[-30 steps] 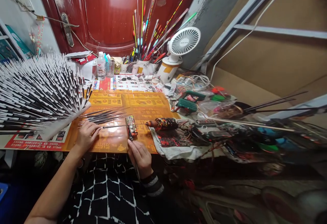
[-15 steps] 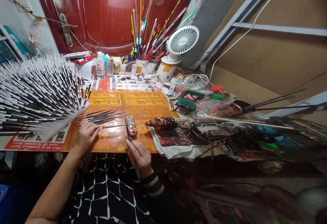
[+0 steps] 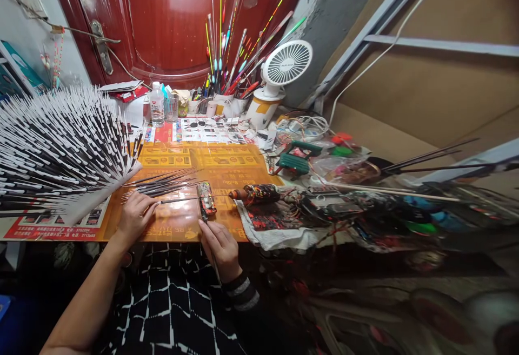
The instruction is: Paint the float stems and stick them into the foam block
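Observation:
My left hand (image 3: 137,215) pinches the left end of a thin dark rod (image 3: 178,200), which runs level to the right toward a brown-tipped motor tool (image 3: 257,194). A paint-spotted block (image 3: 206,199) lies beneath or beside the rod's thin right part. My right hand (image 3: 221,244) is closed on a slim brush-like tool (image 3: 204,216), its dark tip close to the near end of the block. Behind my left hand lies a loose bundle of dark thin sticks (image 3: 164,182) on the orange mat (image 3: 227,163).
Many white-tipped sticks stand in a foam block (image 3: 101,195) at left. A bottle (image 3: 157,105), cups of colourful floats and a white fan (image 3: 287,63) stand at the back. Right of the mat are a stained cloth (image 3: 279,236), a green clamp-like object (image 3: 295,160) and clutter.
The whole view has shifted slightly. Both hands keep nearly the same place and grip, and the rod still lies level between my left hand and the motor tool.

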The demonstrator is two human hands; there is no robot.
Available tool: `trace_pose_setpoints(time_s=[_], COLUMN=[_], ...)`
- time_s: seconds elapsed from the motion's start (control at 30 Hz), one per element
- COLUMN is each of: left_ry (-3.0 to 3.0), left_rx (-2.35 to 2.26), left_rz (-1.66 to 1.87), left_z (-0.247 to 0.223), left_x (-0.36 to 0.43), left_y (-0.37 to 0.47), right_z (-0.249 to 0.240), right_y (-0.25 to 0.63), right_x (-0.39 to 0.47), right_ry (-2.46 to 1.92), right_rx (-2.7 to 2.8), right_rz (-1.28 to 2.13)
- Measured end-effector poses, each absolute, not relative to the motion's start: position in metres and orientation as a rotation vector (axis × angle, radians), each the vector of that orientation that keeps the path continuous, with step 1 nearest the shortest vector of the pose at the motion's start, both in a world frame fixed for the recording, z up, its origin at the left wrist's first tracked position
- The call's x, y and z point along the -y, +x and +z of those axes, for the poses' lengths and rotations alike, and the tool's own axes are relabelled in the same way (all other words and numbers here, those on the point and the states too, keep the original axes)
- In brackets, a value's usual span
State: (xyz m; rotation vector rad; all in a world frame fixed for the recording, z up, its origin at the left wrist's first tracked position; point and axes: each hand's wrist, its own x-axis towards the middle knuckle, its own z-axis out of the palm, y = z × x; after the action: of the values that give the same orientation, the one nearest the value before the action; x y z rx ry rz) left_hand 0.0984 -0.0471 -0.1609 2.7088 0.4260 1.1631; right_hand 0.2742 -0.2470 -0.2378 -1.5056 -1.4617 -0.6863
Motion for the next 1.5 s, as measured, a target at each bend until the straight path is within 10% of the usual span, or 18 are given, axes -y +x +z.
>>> trace_pose_setpoints(time_s=[1.0, 1.5], left_ry=[2.652, 3.234], left_rx=[-0.547, -1.042], left_rz=[1.205, 1.315], left_z=[-0.162, -0.028], left_x=[0.054, 0.080], left_y=[0.087, -0.085], right_z=[-0.244, -0.250], right_y=[0.284, 0.293], right_x=[0.258, 0.262], right_ry=[-1.347, -1.225], right_rx=[1.475, 1.516], right_rz=[-0.605, -0.495])
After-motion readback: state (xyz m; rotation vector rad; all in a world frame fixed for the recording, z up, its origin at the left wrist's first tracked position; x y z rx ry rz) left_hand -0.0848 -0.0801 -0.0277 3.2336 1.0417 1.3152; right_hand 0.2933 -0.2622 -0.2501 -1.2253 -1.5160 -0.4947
